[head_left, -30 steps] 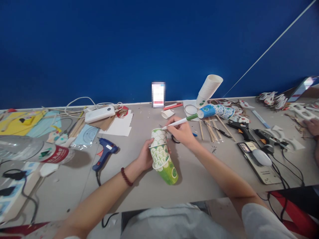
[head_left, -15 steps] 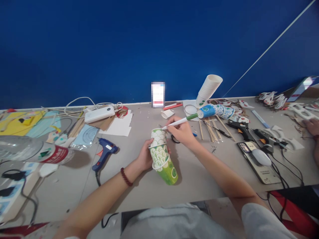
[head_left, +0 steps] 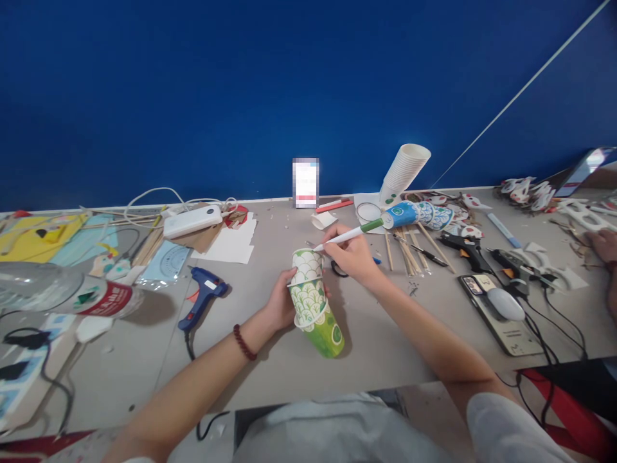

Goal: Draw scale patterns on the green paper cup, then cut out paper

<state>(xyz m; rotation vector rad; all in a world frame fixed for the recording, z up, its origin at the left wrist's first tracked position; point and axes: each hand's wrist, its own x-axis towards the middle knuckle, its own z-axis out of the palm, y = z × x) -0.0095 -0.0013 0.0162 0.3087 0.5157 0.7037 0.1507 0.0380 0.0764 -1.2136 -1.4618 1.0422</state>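
Observation:
Three joined paper cups (head_left: 312,302) form a bent column in front of me, the lowest one green and the upper ones white with green scallop lines. My left hand (head_left: 282,299) grips the column from its left side, fingers partly hidden behind it. Between the fingers of my right hand (head_left: 349,254) is a white marker (head_left: 343,236) with a green end. Its tip meets the rim area of the top cup, though whether it touches is too small to tell. A similar joined set of blue paper cups (head_left: 418,215) lies beyond the marker's green end.
Left of the cups lies a blue glue gun (head_left: 203,297) with its cord. A water bottle (head_left: 72,292) and power strip (head_left: 36,373) sit farther left. Stacked paper cups (head_left: 405,170) lean at the back. To the right are a phone (head_left: 501,321) and another person's hand (head_left: 603,244).
Almost nothing differs. The marker tip has shifted very slightly to the right at the top cup's rim; the cups and my left hand stay in place.

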